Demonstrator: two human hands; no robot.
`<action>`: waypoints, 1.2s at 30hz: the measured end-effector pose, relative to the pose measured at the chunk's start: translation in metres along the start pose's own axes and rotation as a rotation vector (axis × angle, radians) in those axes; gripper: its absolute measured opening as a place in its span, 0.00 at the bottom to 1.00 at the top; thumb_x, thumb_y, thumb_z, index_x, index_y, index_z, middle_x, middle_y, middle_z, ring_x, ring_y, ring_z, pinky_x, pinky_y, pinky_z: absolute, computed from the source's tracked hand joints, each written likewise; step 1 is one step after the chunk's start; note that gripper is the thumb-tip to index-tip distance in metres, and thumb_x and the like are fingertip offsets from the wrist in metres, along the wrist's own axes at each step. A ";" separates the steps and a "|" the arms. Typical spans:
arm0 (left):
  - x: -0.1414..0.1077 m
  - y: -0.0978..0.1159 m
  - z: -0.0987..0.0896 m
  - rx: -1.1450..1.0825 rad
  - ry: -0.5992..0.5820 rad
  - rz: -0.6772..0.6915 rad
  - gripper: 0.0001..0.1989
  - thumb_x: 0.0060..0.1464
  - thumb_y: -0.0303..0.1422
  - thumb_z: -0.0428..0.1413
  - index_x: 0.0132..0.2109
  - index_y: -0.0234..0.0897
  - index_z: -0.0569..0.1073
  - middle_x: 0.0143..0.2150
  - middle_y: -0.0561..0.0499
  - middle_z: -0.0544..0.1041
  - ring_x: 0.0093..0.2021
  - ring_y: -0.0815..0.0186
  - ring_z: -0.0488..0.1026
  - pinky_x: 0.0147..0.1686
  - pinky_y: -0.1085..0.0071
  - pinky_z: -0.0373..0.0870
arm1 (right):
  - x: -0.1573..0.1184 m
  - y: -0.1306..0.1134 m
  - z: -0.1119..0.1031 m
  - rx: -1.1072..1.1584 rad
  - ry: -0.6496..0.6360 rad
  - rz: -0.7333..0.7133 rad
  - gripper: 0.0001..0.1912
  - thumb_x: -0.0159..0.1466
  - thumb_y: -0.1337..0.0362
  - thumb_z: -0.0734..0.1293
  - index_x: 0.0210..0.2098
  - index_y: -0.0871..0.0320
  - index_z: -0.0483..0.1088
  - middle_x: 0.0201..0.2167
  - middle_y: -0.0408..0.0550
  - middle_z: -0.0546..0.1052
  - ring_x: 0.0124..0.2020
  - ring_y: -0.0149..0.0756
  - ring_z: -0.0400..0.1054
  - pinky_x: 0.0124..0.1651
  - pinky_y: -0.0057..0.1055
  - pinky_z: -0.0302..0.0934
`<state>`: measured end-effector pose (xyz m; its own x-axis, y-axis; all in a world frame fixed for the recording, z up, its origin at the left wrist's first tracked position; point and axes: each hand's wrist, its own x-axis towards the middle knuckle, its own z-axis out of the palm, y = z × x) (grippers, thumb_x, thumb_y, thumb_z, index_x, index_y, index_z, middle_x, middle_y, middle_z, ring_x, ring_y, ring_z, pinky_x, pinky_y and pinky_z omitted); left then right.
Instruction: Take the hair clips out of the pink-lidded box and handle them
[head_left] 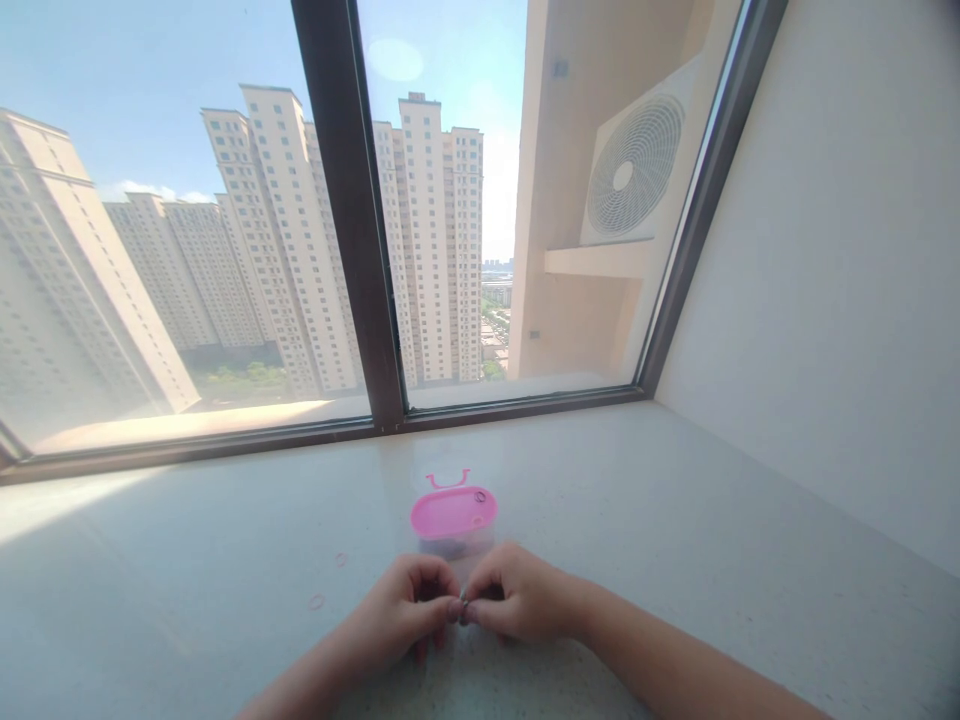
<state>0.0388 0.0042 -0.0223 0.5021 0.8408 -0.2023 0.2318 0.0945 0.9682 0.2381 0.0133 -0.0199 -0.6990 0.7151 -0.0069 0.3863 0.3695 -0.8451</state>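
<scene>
My left hand (418, 605) and my right hand (517, 597) meet fingertip to fingertip low in the middle of the view. Both are closed in a pinch on one tiny thing, mostly hidden by the fingers, whose kind I cannot make out. Just beyond them stands a small see-through box with a pink lid (442, 513), dark contents showing faintly through its side. On the lid lies a dark ring-shaped band (480, 496). Behind the box is a pink handle (448, 481), lying apart from the lid.
Two thin pink rings lie left of my hands, one farther (341, 560) and one nearer (316, 602). The pale sill (202, 570) runs up to a dark window frame (386, 410). A white wall (832, 300) bounds the right side. Tall buildings show outside.
</scene>
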 end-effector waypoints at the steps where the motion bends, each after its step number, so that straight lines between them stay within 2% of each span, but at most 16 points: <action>1: 0.000 0.000 0.000 0.004 -0.001 0.001 0.16 0.44 0.42 0.62 0.31 0.33 0.69 0.23 0.56 0.69 0.20 0.74 0.66 0.15 0.80 0.61 | 0.000 0.000 0.000 -0.008 0.013 -0.007 0.09 0.58 0.68 0.63 0.24 0.64 0.74 0.14 0.39 0.65 0.15 0.22 0.53 0.18 0.18 0.46; 9: 0.002 0.000 -0.002 0.030 -0.020 -0.020 0.14 0.44 0.40 0.60 0.31 0.33 0.68 0.21 0.58 0.66 0.19 0.73 0.64 0.16 0.79 0.61 | 0.002 -0.001 -0.001 -0.060 0.062 -0.038 0.10 0.56 0.71 0.63 0.20 0.64 0.71 0.12 0.38 0.63 0.15 0.21 0.52 0.18 0.19 0.45; 17: 0.001 0.002 -0.003 0.036 -0.052 -0.019 0.14 0.44 0.40 0.61 0.31 0.33 0.69 0.20 0.58 0.66 0.19 0.74 0.63 0.17 0.78 0.60 | 0.003 -0.001 0.000 -0.102 0.100 -0.018 0.07 0.56 0.69 0.66 0.27 0.63 0.77 0.13 0.38 0.63 0.17 0.23 0.52 0.20 0.21 0.45; 22: 0.001 0.001 -0.003 0.043 -0.040 -0.039 0.15 0.43 0.41 0.61 0.29 0.33 0.69 0.20 0.58 0.65 0.19 0.74 0.64 0.17 0.77 0.61 | 0.003 -0.007 0.000 -0.149 0.129 -0.050 0.10 0.52 0.72 0.67 0.32 0.61 0.79 0.14 0.36 0.61 0.17 0.22 0.50 0.21 0.21 0.44; 26: 0.002 -0.001 -0.003 0.050 -0.036 -0.059 0.14 0.43 0.40 0.61 0.28 0.33 0.70 0.21 0.57 0.67 0.18 0.74 0.65 0.17 0.78 0.60 | 0.002 -0.009 0.000 -0.135 0.099 -0.036 0.09 0.53 0.72 0.65 0.30 0.61 0.79 0.13 0.37 0.63 0.16 0.22 0.51 0.20 0.21 0.45; 30: 0.001 0.000 -0.003 0.035 -0.013 -0.089 0.12 0.42 0.37 0.61 0.29 0.33 0.70 0.21 0.58 0.67 0.19 0.74 0.65 0.17 0.78 0.60 | 0.002 -0.006 0.000 -0.152 0.143 -0.067 0.08 0.53 0.70 0.67 0.29 0.62 0.79 0.14 0.38 0.63 0.17 0.22 0.51 0.21 0.21 0.45; 36: 0.001 0.005 -0.004 0.023 -0.071 -0.088 0.08 0.43 0.33 0.60 0.30 0.33 0.71 0.21 0.58 0.68 0.18 0.74 0.65 0.18 0.78 0.61 | 0.003 -0.001 0.004 -0.074 0.162 -0.058 0.07 0.50 0.71 0.66 0.27 0.63 0.77 0.16 0.39 0.64 0.18 0.22 0.54 0.20 0.20 0.47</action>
<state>0.0367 0.0075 -0.0173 0.5363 0.7900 -0.2971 0.2961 0.1535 0.9427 0.2336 0.0129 -0.0214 -0.6177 0.7752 0.1324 0.3952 0.4515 -0.8000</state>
